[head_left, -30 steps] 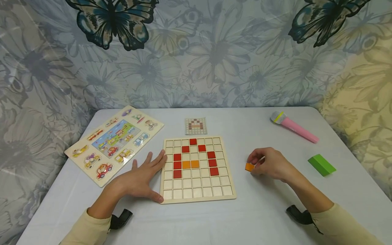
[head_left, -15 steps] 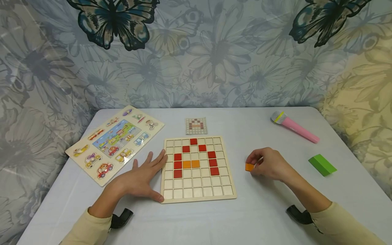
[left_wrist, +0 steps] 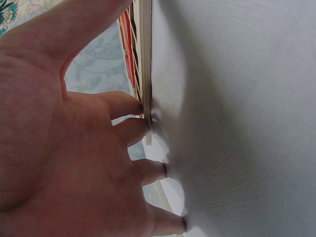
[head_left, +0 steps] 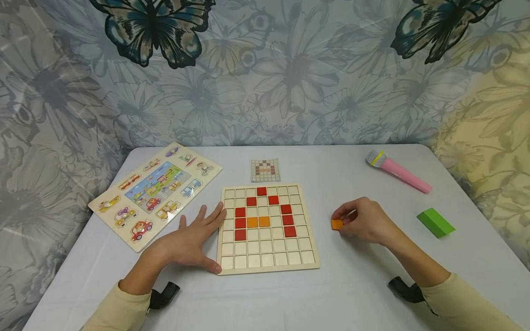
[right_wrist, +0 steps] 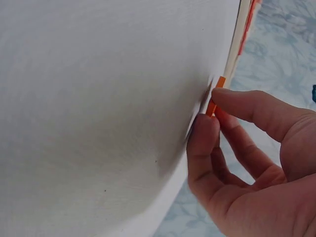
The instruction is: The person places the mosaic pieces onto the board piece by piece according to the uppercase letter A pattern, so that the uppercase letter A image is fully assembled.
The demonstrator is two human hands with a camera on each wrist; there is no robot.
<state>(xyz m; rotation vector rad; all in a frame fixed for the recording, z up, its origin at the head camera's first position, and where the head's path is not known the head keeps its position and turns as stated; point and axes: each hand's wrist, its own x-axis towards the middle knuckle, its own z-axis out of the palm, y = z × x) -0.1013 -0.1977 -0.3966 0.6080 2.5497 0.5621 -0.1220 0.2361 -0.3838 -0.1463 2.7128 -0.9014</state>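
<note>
A wooden grid board (head_left: pixel 267 260) lies on the white table, with several red tiles (head_left: pixel 240 222) and two orange tiles (head_left: pixel 263 221) set in its squares. My left hand (head_left: pixel 188 243) is spread along the board's left edge; its thumb and index fingertip touch the rim. In the left wrist view that hand (left_wrist: pixel 89 143) has its fingertips down at the board's side edge (left_wrist: pixel 146 64). To the right of the board, my right hand (head_left: pixel 366 220) pinches an orange tile (head_left: pixel 337 224) close to the tabletop. The right wrist view shows this tile (right_wrist: pixel 220 84) edge-on between thumb and fingers.
Behind the board lies a small pattern card (head_left: pixel 265 170). A vehicle puzzle board (head_left: pixel 138 212) sits at the left, near my left hand. On the right are a pink toy microphone (head_left: pixel 399 172) and a green block (head_left: pixel 435 223). A patterned cloth wall (head_left: pixel 281 92) stands behind the table.
My right hand and its orange tile have shifted very slightly; the tile stays pinched. The left hand and the board look unchanged over the last half second.
</note>
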